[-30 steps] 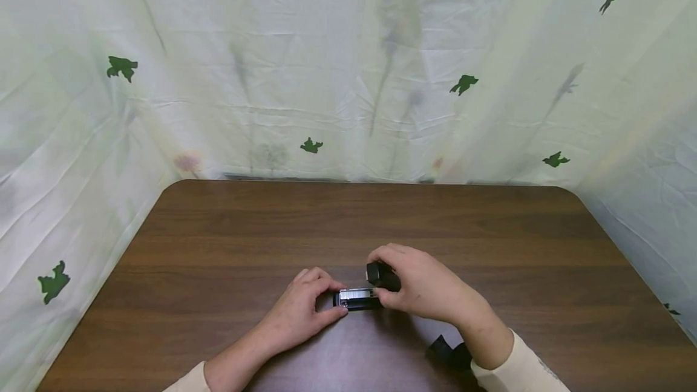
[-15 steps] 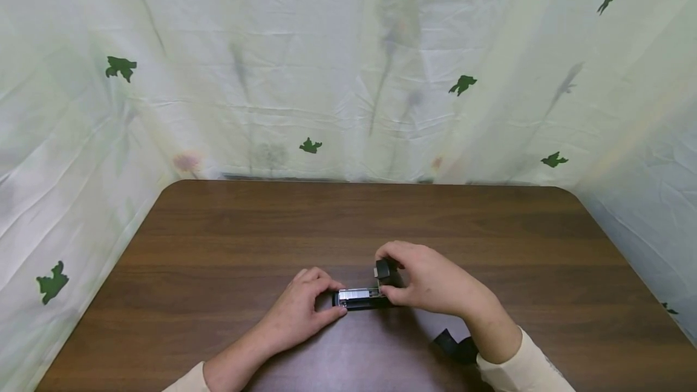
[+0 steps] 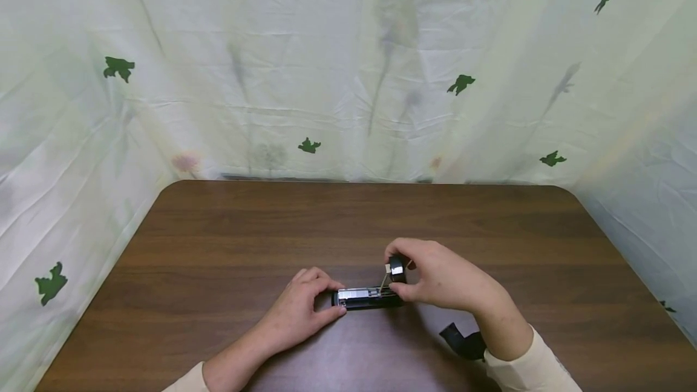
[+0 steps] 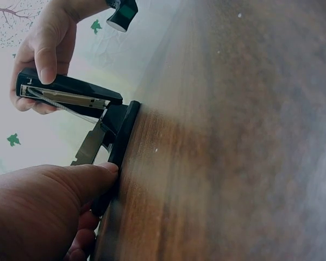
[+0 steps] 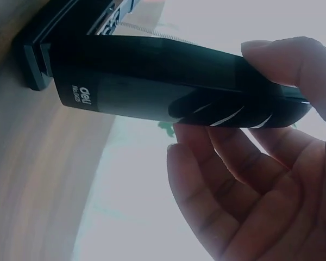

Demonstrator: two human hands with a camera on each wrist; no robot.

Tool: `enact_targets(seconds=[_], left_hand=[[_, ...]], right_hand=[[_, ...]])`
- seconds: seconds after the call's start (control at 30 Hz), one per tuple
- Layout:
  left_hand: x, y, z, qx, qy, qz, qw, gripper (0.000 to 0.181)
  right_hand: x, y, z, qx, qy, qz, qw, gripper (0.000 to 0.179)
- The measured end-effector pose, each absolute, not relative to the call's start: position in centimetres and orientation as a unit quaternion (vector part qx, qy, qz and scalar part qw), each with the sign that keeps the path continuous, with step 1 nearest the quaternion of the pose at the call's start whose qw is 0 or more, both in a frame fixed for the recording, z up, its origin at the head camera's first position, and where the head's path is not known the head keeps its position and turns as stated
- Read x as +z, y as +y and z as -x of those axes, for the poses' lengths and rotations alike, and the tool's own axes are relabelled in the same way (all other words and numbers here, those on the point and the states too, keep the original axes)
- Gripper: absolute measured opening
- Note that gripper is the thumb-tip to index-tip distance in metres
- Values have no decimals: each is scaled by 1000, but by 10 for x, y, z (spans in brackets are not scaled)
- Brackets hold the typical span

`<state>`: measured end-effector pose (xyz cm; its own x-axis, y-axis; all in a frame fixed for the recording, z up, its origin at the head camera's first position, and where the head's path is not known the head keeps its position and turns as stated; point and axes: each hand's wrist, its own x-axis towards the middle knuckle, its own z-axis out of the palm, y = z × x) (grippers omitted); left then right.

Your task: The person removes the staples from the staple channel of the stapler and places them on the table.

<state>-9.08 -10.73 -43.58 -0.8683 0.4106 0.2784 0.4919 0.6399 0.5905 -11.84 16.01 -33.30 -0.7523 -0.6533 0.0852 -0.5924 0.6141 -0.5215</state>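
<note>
A black stapler [image 3: 381, 302] lies opened up on the table. My left hand [image 3: 299, 308] pinches the front end of its base [image 4: 126, 128] between thumb and fingers, holding it down. The top cover [image 5: 146, 76], marked "deli", is swung far back on its hinge, with my right hand [image 3: 438, 274] gripping its end between thumb and fingertips. Between cover and base, the metal staple magazine [image 4: 88, 145] shows at a slant. A thin coil spring [image 5: 152, 28] stretches from the hinge area along the open cover.
The brown wooden table [image 3: 245, 222] spreads out around the stapler. Behind and at both sides hangs a pale curtain [image 3: 337, 77] with green bird prints. A black curved piece [image 3: 463, 342] sits under the right wrist.
My right hand has swung the stapler's cover further up and back to the right, baring more of the base and the metal magazine. My left hand stays in place on the base.
</note>
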Motion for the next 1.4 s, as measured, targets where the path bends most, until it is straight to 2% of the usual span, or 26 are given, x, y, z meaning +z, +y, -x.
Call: enact_targets(seconds=[1.17,1.4], left_hand=[[-435,-108,92,-337,-906,250,58,31],[-435,-107,93,-333,-907,251,59,31]], right_hand=[[-320,179,117,-265,915,283,112,30],[-319,181,119,-253,920,278,109,30]])
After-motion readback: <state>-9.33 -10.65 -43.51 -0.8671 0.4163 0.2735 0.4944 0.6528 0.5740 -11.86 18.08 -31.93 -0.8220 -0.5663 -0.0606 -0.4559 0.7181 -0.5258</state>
